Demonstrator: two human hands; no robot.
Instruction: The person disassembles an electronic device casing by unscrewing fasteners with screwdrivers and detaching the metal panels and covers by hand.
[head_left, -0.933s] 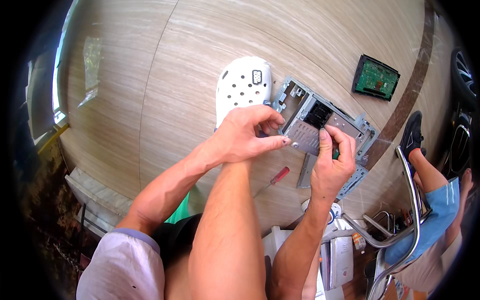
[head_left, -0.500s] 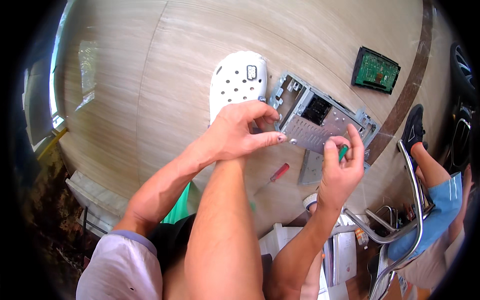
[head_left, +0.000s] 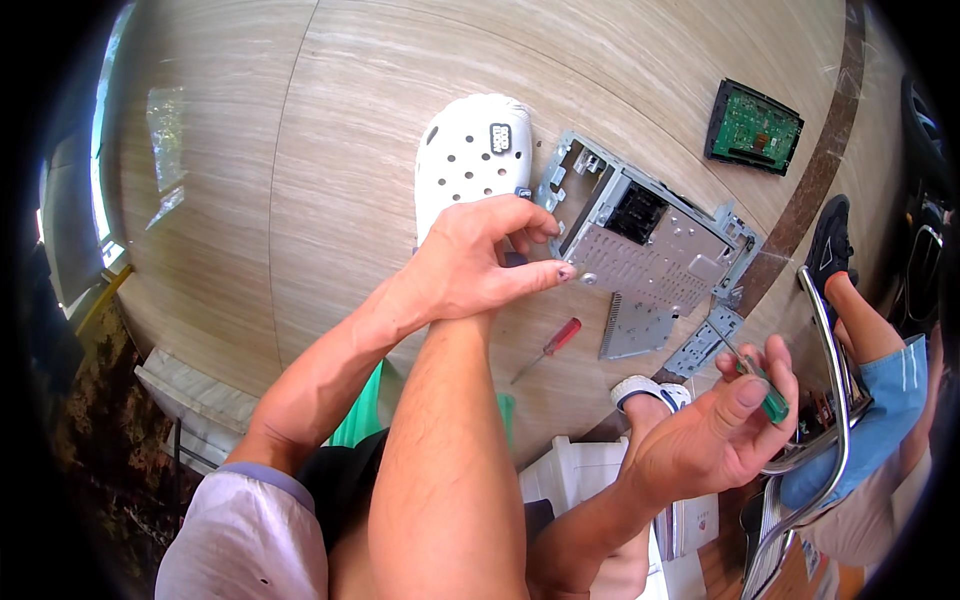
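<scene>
A silvery sheet-metal chassis (head_left: 660, 262) with slots and a black square part rests tilted on the floor, right of my white clog. My left hand (head_left: 470, 255) grips its near left corner between thumb and fingers. Off to the lower right, my right hand (head_left: 715, 435) is closed round the green handle of a screwdriver (head_left: 773, 403). The screwdriver's shaft points up and left, apart from the chassis. Below the chassis lie a flat finned metal plate (head_left: 636, 328) and a perforated metal strip (head_left: 705, 342).
A red-handled screwdriver (head_left: 562, 337) lies near my leg. My white clog (head_left: 468, 165) stands beside the chassis. Farther right is a green circuit board (head_left: 756, 128) in a black frame. A person's foot in a dark shoe (head_left: 830, 240) and a metal-framed chair (head_left: 835, 360) are at the right.
My right hand has moved away from the chassis, down and to the right, taking the green screwdriver with it. The left hand stays at the chassis corner.
</scene>
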